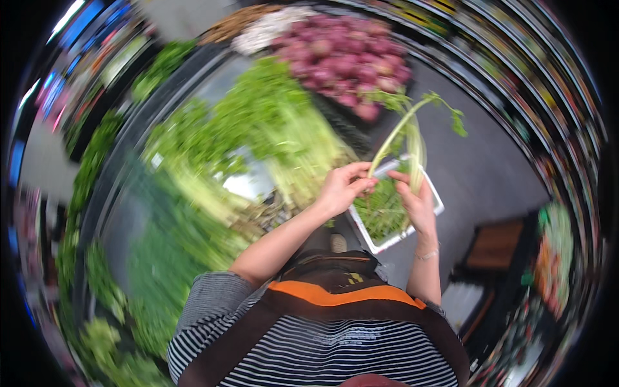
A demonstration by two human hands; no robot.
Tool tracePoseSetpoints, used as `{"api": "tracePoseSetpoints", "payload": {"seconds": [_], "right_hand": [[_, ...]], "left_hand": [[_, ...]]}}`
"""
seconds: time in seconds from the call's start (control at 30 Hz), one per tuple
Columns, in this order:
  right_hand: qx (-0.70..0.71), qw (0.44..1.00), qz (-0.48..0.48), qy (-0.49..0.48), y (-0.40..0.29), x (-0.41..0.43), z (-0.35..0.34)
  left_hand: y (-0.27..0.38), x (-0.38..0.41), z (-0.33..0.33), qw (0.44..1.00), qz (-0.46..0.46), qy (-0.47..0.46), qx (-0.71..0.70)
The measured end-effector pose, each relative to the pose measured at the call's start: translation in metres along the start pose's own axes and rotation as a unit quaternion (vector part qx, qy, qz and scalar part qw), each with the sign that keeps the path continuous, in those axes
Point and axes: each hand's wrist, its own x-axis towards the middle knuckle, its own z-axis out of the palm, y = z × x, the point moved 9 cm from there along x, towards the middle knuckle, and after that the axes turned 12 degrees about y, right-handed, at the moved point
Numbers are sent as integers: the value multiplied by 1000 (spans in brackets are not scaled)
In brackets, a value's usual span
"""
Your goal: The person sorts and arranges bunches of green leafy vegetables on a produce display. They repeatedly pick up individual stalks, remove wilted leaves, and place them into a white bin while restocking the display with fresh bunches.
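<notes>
Between the fingertips of my left hand [344, 189] is the lower end of a single celery stalk [394, 131], which leans up to the right and droops at its leafy tip. My right hand [420, 205] grips a small bunch of pale celery stalks [416, 150], blurred by motion. Both hands are above a white foam box [437, 205]. Inside the box lie loose green stems and leaves [379, 213]; my right hand and forearm hide part of its right side.
On the display at left lie bundles of leafy celery [300, 130], roots towards me, and long dark green vegetables [159, 232]. Red onions [343, 58] and white garlic [271, 29] are heaped beyond. A brown wooden crate [495, 244] stands at right, on the grey floor [483, 159].
</notes>
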Motion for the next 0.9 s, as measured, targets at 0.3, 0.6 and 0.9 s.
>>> {"api": "tracePoseSetpoints", "payload": {"seconds": [0.3, 0.6, 0.9], "right_hand": [[39, 982, 13, -182, 13, -7, 94], [50, 967, 9, -249, -12, -7, 144], [135, 948, -2, -289, -43, -24, 168]], "left_hand": [[32, -121, -233, 916, 77, 393, -41], [-132, -173, -370, 793, -138, 592, 42], [-94, -176, -355, 773, -121, 558, 277]]}}
